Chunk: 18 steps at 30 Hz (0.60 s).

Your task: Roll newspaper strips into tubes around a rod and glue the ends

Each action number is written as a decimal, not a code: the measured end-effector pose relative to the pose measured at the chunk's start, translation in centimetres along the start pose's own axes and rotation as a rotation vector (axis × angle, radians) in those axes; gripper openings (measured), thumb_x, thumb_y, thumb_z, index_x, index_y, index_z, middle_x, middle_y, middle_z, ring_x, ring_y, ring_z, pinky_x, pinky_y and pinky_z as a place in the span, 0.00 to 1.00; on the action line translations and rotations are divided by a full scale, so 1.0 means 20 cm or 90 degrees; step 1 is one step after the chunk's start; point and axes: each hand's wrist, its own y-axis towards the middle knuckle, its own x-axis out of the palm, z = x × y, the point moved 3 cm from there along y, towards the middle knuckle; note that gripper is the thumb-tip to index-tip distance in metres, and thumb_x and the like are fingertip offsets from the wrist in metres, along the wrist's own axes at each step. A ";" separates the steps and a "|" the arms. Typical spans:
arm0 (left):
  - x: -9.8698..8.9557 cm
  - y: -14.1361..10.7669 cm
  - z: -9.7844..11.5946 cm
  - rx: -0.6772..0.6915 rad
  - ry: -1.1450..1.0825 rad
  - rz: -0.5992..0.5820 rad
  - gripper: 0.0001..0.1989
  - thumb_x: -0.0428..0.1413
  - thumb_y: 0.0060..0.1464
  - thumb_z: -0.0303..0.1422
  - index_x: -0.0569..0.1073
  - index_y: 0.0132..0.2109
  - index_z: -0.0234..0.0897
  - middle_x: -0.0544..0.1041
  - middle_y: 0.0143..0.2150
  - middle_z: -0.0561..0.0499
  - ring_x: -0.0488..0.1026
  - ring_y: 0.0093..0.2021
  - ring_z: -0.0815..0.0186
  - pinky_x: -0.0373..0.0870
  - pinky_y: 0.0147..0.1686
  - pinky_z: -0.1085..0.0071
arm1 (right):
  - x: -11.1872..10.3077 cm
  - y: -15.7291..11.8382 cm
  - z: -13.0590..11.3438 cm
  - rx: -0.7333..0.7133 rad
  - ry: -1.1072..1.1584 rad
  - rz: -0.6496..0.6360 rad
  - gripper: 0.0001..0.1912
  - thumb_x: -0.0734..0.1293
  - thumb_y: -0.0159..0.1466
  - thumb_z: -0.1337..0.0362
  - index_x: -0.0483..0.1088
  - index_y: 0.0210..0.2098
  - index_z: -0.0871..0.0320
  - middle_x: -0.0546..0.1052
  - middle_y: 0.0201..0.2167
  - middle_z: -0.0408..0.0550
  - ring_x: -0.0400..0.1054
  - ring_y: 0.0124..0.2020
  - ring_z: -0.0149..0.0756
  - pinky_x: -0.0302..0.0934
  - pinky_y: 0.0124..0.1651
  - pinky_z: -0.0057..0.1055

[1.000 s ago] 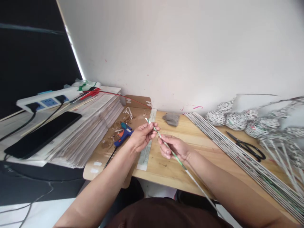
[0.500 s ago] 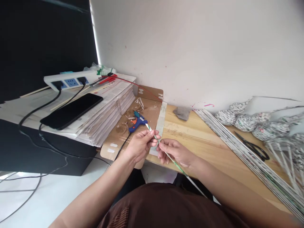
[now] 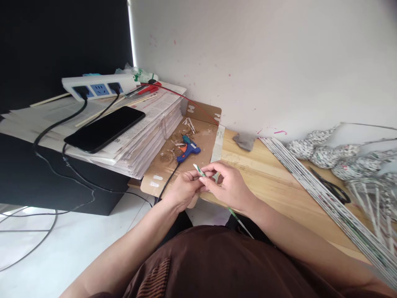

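Both hands (image 3: pixel 182 191) (image 3: pixel 230 185) pinch a slim, apparently rolled-paper tube (image 3: pixel 200 171).

Paper rods (image 3: pixel 310 185), scissors (image 3: pixel 327 184) on wooden table (image 3: pixel 266 176)

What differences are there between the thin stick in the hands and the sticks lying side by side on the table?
The held stick is single; the table sticks form a row of many. The held stick is partly covered by the left hand and right hand; the table sticks lie untouched on the wood. Both are thin, whitish with some green, and slant toward the lower right.
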 end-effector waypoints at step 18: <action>-0.04 -0.05 -0.03 0.064 -0.007 0.062 0.15 0.66 0.42 0.33 0.69 0.35 0.33 0.75 0.25 0.52 0.71 0.22 0.73 0.67 0.22 0.79 | 0.08 0.07 0.11 0.188 0.125 -0.061 0.12 0.66 0.59 0.56 0.68 0.27 0.59 0.75 0.26 0.46 0.68 0.27 0.32 0.61 0.30 0.28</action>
